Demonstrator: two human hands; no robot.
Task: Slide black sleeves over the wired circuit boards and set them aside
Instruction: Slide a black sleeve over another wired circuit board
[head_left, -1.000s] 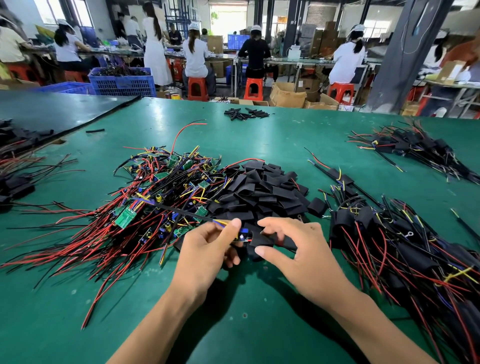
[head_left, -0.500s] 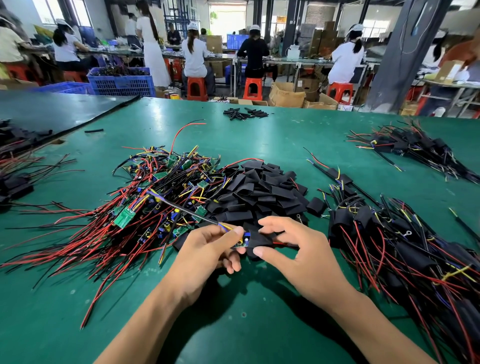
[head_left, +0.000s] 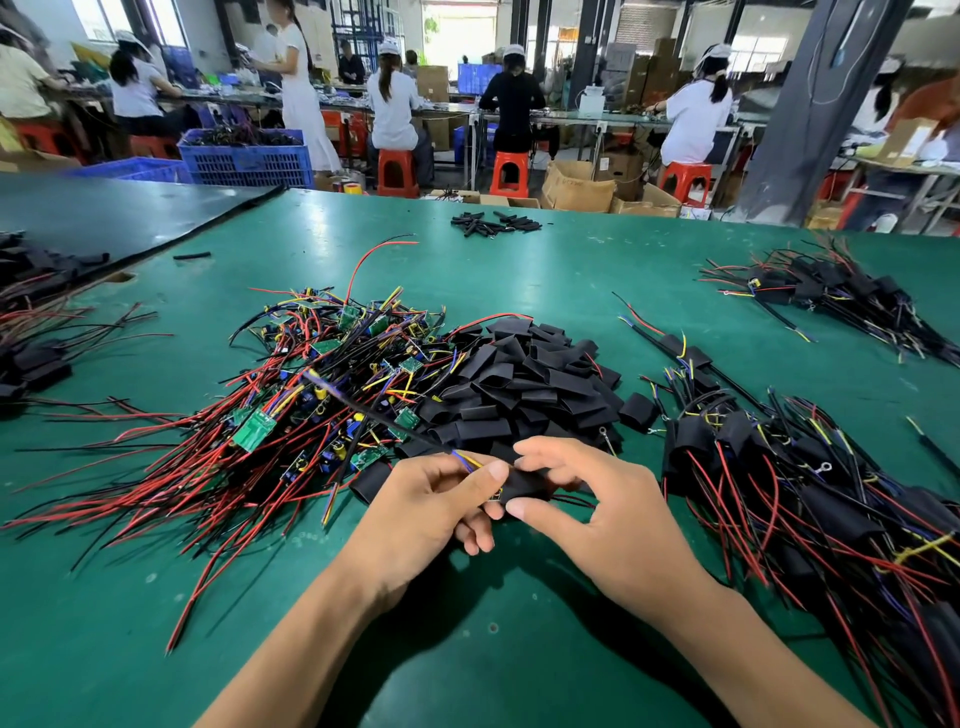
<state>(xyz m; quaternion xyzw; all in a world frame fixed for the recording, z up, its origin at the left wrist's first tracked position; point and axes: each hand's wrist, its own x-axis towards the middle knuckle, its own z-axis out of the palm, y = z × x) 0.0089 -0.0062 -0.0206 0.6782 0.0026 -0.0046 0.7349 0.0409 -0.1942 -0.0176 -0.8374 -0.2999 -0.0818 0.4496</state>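
Near edge of the green table (head_left: 519, 270). The black sleeve (head_left: 525, 486) lies crosswise between the two hands, just above the tabletop. Right hand (head_left: 602, 525) pinches it, thumb under its near edge and curled fingers over the top. Left hand (head_left: 426, 512) grips the wires (head_left: 469, 460) where they leave the sleeve's left mouth, thumb pressed across that end with the fingers curled beneath. The circuit board is hidden by sleeve and thumb; cannot tell how far in it sits.

Around:
- loose sleeves (head_left: 530, 379) heaped just beyond the hands, touching the fingertips' side of the work
- bare boards (head_left: 322, 395) tangled in red and black leads, to the left of that heap
- sleeved pile (head_left: 810, 499) to the right, near the right wrist
- a second sleeved pile (head_left: 831, 296) far right, well apart
- small cluster of black tubes (head_left: 493, 224) at the far edge

A black cable (head_left: 374, 413) runs from the left hand up-left across the bare boards.

Sleeve is matte black, flattened, short. The wires at its mouth are blue and yellow.
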